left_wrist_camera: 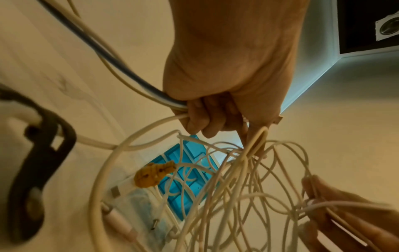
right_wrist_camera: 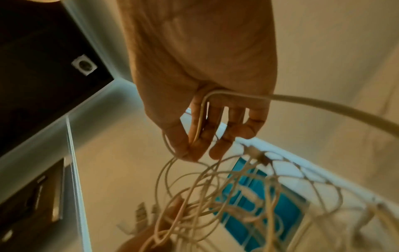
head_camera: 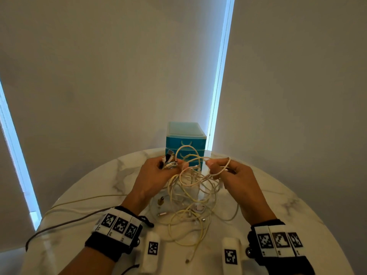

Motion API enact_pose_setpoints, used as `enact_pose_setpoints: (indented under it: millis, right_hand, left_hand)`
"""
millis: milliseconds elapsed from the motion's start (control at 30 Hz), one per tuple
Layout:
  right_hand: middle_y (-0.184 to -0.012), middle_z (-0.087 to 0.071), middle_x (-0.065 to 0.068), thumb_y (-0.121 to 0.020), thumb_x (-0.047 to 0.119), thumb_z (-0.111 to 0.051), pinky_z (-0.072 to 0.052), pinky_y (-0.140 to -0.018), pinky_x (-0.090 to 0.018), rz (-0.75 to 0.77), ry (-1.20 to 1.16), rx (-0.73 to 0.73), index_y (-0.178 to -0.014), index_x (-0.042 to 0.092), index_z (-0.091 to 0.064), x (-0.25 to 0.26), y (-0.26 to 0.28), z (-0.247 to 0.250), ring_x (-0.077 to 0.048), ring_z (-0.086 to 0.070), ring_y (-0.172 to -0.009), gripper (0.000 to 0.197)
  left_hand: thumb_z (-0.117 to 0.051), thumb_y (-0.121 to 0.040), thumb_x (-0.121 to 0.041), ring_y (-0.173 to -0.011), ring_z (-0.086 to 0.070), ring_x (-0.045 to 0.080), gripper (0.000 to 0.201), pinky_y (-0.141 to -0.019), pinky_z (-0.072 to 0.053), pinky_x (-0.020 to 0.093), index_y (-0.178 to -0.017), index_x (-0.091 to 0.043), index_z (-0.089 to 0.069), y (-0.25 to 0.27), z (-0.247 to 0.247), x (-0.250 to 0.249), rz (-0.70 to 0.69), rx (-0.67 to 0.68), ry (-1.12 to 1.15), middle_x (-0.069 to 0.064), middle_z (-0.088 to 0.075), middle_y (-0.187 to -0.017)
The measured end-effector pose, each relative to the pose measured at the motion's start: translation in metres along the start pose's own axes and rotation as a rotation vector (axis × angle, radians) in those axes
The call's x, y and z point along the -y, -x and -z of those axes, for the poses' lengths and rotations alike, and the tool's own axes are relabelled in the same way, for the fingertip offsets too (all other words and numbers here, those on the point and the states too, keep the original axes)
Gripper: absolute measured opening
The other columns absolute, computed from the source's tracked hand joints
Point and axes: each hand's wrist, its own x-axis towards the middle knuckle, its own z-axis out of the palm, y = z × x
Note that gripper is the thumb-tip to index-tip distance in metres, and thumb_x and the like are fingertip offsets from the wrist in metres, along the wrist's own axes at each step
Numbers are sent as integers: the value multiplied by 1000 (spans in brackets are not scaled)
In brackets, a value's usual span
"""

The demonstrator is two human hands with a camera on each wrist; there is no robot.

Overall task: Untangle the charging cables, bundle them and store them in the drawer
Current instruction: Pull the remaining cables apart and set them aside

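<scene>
The person holds a tangle of white cables (head_camera: 190, 187) above a round marble table (head_camera: 278, 205), with both hands raised in front of a small blue drawer unit (head_camera: 185, 139) that stands at the far edge of the table. The left hand (head_camera: 155, 175) is closed in a fist around several cable ends; a few plugs (head_camera: 168, 158) stick out above its fingers, and in the left wrist view its curled fingers (left_wrist_camera: 202, 119) grip white strands and one grey-blue cable (left_wrist_camera: 90, 39) that leaves the fist toward the table. The right hand (head_camera: 232, 173) pinches a thin white strand (head_camera: 224, 167) between thumb and forefinger, and in the right wrist view this strand runs along the inner side of the fingers (right_wrist_camera: 215, 133), which are half bent, not fully closed. Most of the tangle hangs between the two hands and below them, in many loose loops, and its lower part lies on the table just beside the wrists, with some free plugs (head_camera: 161, 214) resting on the marble. A long cable (head_camera: 79, 202) goes away to the left over the table edge. The drawers of the unit look closed, as far as the cables let one see.
</scene>
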Motion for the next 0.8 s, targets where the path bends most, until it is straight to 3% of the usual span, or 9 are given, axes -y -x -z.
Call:
enact_pose_setpoints:
  millis: [100,167,300,367,500,733,800]
  right_hand:
    - [-89,-83,8,-92,33,-83,-57,-85,-28,8,183,51,-92,27,-87,-9,-2,6,-7,-78,-89,7]
    - [-88,-83,12,-92,36,-83,-59,-90,-32,29,269,80,-92,31,-87,-10,-2,6,-6,-78,-90,6]
    - [-85,-81,19,-94,39,-81,-54,-81,-23,91,384,123,-93,36,-85,-8,1,2,0,-75,-86,5]
    - [-87,-81,18,-94,43,-80,-52,-79,-21,111,388,93,-104,37,-84,-8,1,0,-1,-74,-88,12]
    - [-96,-81,13,-95,53,-74,-59,-83,-24,169,375,17,-120,39,-80,-7,0,-7,-4,-74,-93,30]
    - [-103,-83,10,-95,36,-81,-62,-90,-35,158,153,20,-111,32,-84,-9,2,-17,-12,-77,-100,17]
    - [-105,-83,8,-95,30,-80,-61,-90,-29,147,68,33,-111,27,-84,-8,4,-18,-11,-78,-103,17]
  left_hand:
    - [-85,-88,-45,-92,-80,14,16,-98,-60,47,-95,-31,-87,0,2,-1,8,-70,81,-3,-84,-91]
    - [-85,-89,-42,-89,-80,15,16,-96,-61,44,-95,-28,-87,0,-1,-6,-4,-104,122,-1,-84,-88]
    - [-84,-91,-41,-85,-81,19,15,-91,-64,47,-95,-26,-87,1,-3,-7,-13,-87,85,1,-83,-86]
    - [-85,-89,-41,-82,-79,21,15,-88,-63,51,-90,-26,-86,-1,-1,-2,-14,-59,3,1,-82,-83]
    - [-86,-88,-40,-84,-78,23,16,-87,-61,55,-90,-24,-85,-3,-4,2,-46,55,-120,0,-81,-85]
    - [-91,-84,-38,-87,-78,9,23,-77,-60,24,-103,-28,-85,-1,-4,-1,-71,199,-116,-8,-83,-94]
    - [-90,-84,-38,-88,-78,7,25,-76,-58,17,-106,-28,-85,-1,-4,0,-64,210,-103,-10,-83,-96]
